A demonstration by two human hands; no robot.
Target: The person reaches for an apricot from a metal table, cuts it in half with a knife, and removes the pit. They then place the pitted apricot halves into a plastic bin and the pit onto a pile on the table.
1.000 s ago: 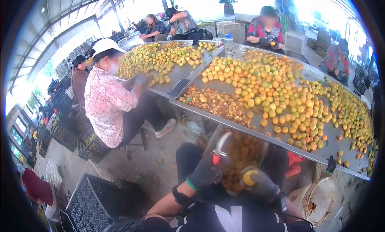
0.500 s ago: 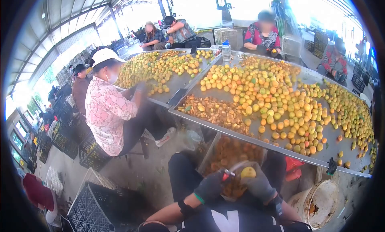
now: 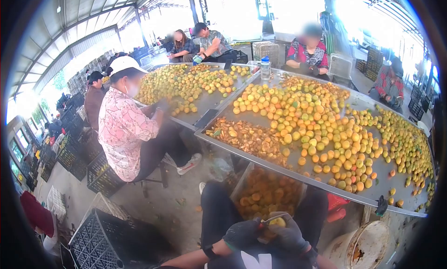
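Note:
Both my hands wear dark grey gloves and meet low over my lap. My left hand (image 3: pixel 243 234) is closed around a small knife, whose thin pale blade (image 3: pixel 274 217) reaches across to the fruit; a bit of red shows at its handle. In my right hand (image 3: pixel 289 232) is a yellow apricot (image 3: pixel 278 222), wrapped by the fingers and partly hidden. Just beyond the hands, between my knees, stands a crate (image 3: pixel 241 181) of orange-brown cut apricots (image 3: pixel 267 190).
A metal table (image 3: pixel 228 145) bears many whole apricots (image 3: pixel 321 124) and a heap of cut pieces (image 3: pixel 247 136). A water bottle (image 3: pixel 265 69) stands on it. A co-worker in a pink shirt (image 3: pixel 123 134) sits left; others sit beyond. Black crate (image 3: pixel 100 236), stained bucket (image 3: pixel 368 245) nearby.
My hands have moved a little lower and closer together, and the knife blade now lies against the apricot. Across the table, a co-worker in a patterned shirt has raised their head.

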